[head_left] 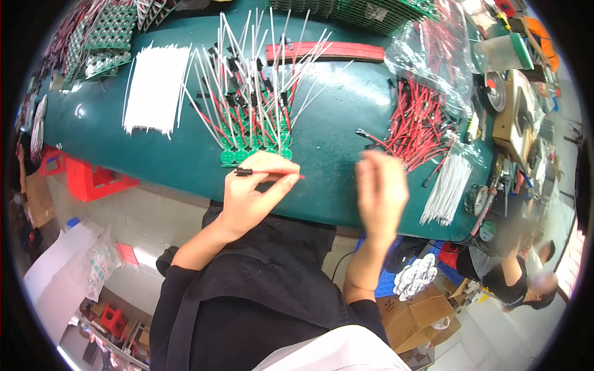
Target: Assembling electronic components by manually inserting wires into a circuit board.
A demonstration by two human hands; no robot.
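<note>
My left hand (257, 191) is closed in a pinch at the table's near edge. It grips a connector lead; the lead's black plug (244, 172) sticks out on the left and a red wire end shows past the fingertips. Just beyond lie green circuit boards (255, 154) with red leads and long white strips standing up from them. My right hand (380, 191) is raised apart from the left, beside a pile of red leads (417, 120). Motion blurs its fingers, so whether anything is in them cannot be made out.
A stack of thin white strips (159, 89) lies left on the green table (334, 111). White sticks (447, 188) are bundled at the right. Behind stand a red bar (334, 52) and stacked boards (371, 15). Another person (520, 278) is at lower right.
</note>
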